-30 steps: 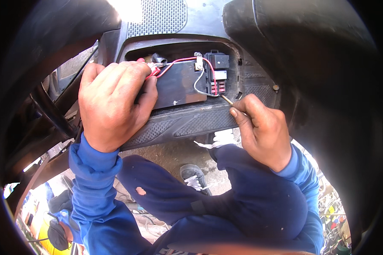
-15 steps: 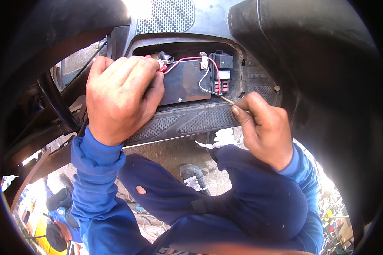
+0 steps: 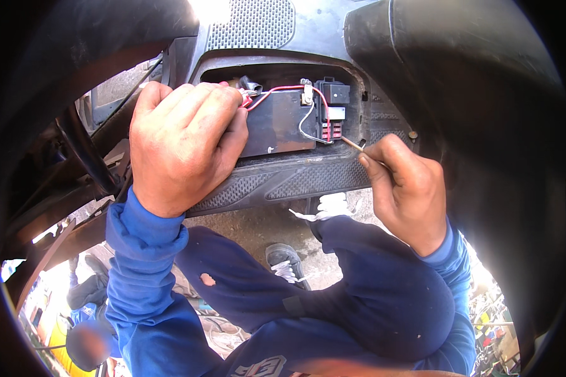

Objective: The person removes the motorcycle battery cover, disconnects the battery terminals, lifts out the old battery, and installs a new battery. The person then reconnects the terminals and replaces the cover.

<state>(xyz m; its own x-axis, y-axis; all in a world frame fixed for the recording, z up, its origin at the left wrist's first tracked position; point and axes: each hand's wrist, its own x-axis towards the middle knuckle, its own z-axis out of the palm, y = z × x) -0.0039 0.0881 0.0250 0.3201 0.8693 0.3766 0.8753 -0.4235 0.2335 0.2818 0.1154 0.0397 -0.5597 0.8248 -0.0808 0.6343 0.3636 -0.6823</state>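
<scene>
My left hand (image 3: 185, 141) is closed over the left end of a black battery (image 3: 280, 122) set in a recessed compartment. Its fingertips are hidden, beside a red terminal cover or connector (image 3: 246, 99). From there a red wire (image 3: 283, 88) crosses the battery's top toward a small fuse box (image 3: 332, 131) at the right. A thin white wire (image 3: 300, 123) loops down from the metal terminal (image 3: 307, 95). Between thumb and forefinger, my right hand (image 3: 412, 191) pinches a thin pale rod (image 3: 353, 144). The rod's tip is at the fuse box's lower right corner; contact I cannot tell.
A ribbed black footboard (image 3: 317, 184) borders the compartment on my side, and a textured panel (image 3: 251, 25) lies beyond it. Large dark bodywork (image 3: 484, 94) rises at the right. Dark metal bars (image 3: 85, 151) stand at the left. Another person (image 3: 91, 342) is at the lower left.
The rod's tip has shifted right, from the white wire's lower end to the fuse box's corner, as my right hand moved right. My left hand stays closed at the battery's left end.
</scene>
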